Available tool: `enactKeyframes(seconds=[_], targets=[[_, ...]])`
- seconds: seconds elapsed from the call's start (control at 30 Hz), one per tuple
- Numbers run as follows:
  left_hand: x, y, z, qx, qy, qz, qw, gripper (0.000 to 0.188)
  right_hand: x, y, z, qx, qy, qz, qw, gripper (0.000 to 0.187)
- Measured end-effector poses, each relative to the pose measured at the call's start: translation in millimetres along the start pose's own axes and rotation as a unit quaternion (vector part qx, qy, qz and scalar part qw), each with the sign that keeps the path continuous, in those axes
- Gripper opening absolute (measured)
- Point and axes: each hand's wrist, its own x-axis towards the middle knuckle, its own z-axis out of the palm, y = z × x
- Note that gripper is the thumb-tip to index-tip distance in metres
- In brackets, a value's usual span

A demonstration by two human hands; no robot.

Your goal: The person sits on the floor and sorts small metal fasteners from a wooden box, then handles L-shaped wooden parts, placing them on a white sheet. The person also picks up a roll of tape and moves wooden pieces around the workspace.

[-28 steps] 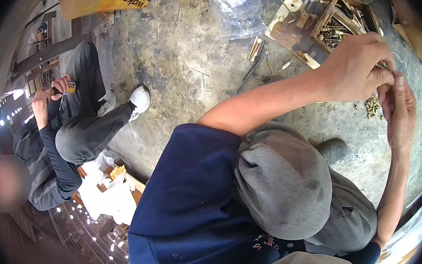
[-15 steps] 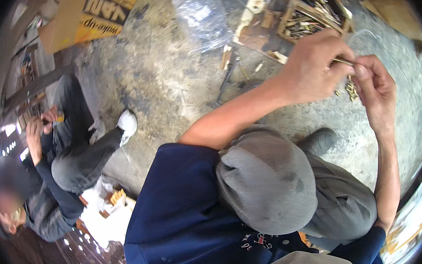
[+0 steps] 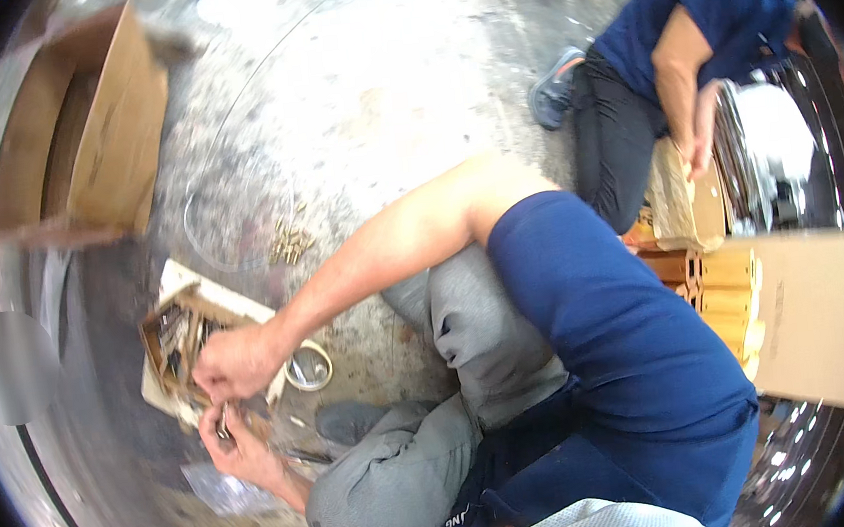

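My left hand (image 3: 243,460) is closed, fingers curled round a small shiny metal piece (image 3: 224,433) whose kind I cannot make out. Just above it, my right hand (image 3: 245,361) has its fingers pinched together and pointing down at that piece. Whether the right fingertips grip part of it or a separate small item is hidden. Both hands are beside a shallow wooden box (image 3: 157,359) of thin metal and wooden bits, on a pale board. A roll of tape (image 3: 309,366) lies by my right wrist. Small brass-coloured pieces (image 3: 290,241) form a loose pile on the floor beyond my right forearm.
A thin clear line (image 3: 220,131) curves across the concrete floor. An open cardboard box (image 3: 110,140) stands at the far left. Near my left hand lies a clear plastic bag (image 3: 223,490). At the right, another person (image 3: 694,49) crouches by yellowish blocks (image 3: 729,307) and a cardboard sheet (image 3: 813,320).
The view has swung round, so my hands and the wooden box now appear at the left. A thin metal piece spanned both hands before; now the hands still meet, with the right above the left.
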Motion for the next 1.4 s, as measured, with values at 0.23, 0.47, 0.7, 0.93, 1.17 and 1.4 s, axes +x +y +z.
enactKeyframes(seconds=[0.23,0.47,0.7,0.93,1.17,1.4], targets=[[41,19,18,-0.083,-0.133,0.011,0.988,0.032,-12,-31,-41,-0.031,0.11,-0.089,0.99,0.022],[56,35,41,-0.009,-0.133,0.106,0.985,0.019,-39,-46,-68,-0.044,0.182,0.092,0.978,0.024],[59,27,32,-0.103,-0.169,0.07,0.978,0.018,-44,-57,-73,-0.061,0.202,0.02,0.977,0.013],[31,66,30,-0.003,-0.081,0.155,0.985,0.012,-30,-31,-58,-0.103,0.094,-0.108,0.984,0.039],[22,31,-24,-0.068,-0.05,0.023,0.996,0.014,-7,-49,-26,-0.006,0.025,-0.046,0.999,0.018],[-10,14,-23,-0.058,0.01,0.056,0.997,0.013,-3,-55,-12,0.25,-0.167,0.282,0.911,0.014]])
